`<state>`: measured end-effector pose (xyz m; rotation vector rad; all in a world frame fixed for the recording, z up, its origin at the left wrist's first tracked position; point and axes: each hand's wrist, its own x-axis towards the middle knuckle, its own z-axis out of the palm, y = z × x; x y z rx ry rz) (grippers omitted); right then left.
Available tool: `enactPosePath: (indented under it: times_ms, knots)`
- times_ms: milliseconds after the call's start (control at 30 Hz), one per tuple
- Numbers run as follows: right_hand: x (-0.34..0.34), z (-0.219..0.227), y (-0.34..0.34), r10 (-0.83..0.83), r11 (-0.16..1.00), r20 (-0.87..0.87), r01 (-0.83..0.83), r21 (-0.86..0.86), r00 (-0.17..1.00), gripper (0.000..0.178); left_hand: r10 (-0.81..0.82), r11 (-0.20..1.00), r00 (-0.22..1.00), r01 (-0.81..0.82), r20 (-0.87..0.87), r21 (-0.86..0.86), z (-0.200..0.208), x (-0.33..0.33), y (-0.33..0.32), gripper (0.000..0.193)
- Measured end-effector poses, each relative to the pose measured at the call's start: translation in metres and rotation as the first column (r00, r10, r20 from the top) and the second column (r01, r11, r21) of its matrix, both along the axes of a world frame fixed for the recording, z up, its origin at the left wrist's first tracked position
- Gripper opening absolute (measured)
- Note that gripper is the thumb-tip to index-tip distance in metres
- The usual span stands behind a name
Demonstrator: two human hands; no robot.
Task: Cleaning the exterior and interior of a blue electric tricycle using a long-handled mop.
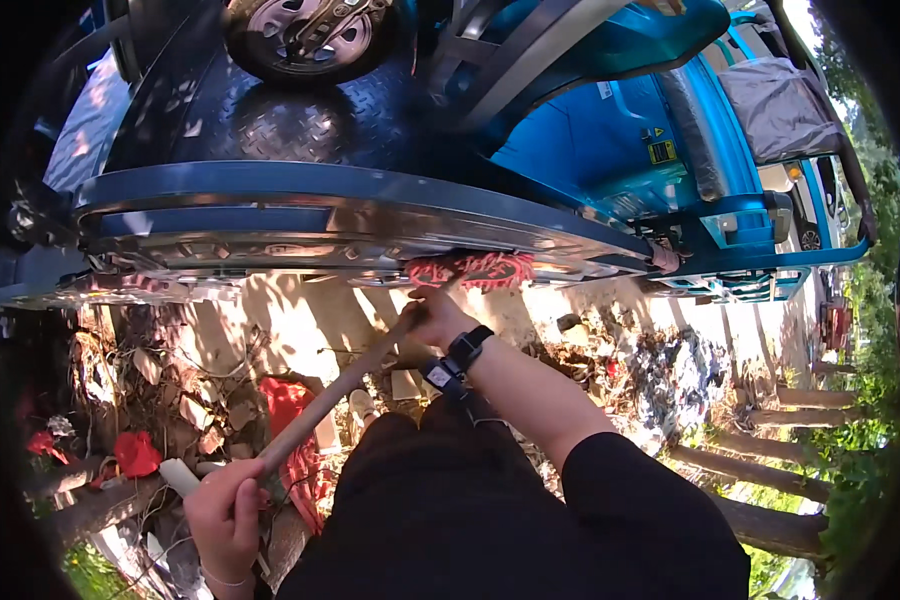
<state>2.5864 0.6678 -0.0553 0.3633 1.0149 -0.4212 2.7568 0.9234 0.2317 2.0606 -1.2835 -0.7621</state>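
A mop with a long pale handle (322,402) slants across in front of me. Its shaggy red-and-white mop head (485,268) lies against the lower side of a blue cargo vehicle (360,190). My left hand (227,522) is closed around the handle's near end at the lower left. Farther up, close to the mop head, my right hand (438,320) grips the same handle, with a black watch (467,348) on that wrist. The right hand's fingers are partly in shadow, just below the vehicle's side.
A spare wheel (315,38) rests over the dark tread-plate bed. At right are the blue cab (580,140) and a grey cover (778,108). The ground below holds stones, a red plastic bag (295,440), other litter and logs (770,525). Greenery lines the right edge.
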Motion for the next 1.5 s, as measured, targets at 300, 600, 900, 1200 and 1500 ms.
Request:
enactPosePath:
  times_ms: [300,600,900,1200,1500]
  knots:
    - [0.243,0.083,0.109,0.264,0.960,0.354,-0.278,-0.012,0.897,0.013,0.382,0.922,0.807,-0.299,0.450,-0.247,0.088,0.037,0.129,0.025]
    - [0.238,0.044,0.104,0.150,0.981,0.326,-0.182,0.070,0.933,0.018,0.271,0.955,0.889,-0.202,0.369,-0.217,0.035,0.075,0.149,0.023]
    - [0.061,-0.033,0.017,0.034,0.999,-0.162,-0.027,0.047,0.986,0.022,-0.035,0.983,0.979,0.070,0.201,-0.170,-0.054,0.055,0.019,0.010]
    - [-0.096,-0.078,-0.025,0.000,1.000,-0.324,-0.001,-0.002,0.946,0.022,-0.435,0.880,0.883,0.458,0.178,-0.124,-0.144,-0.054,-0.087,0.016]
    - [-0.104,-0.098,-0.019,0.144,0.987,-0.369,-0.161,-0.014,0.918,0.018,-0.425,0.903,0.900,0.429,0.095,-0.029,-0.150,-0.050,-0.080,0.016]
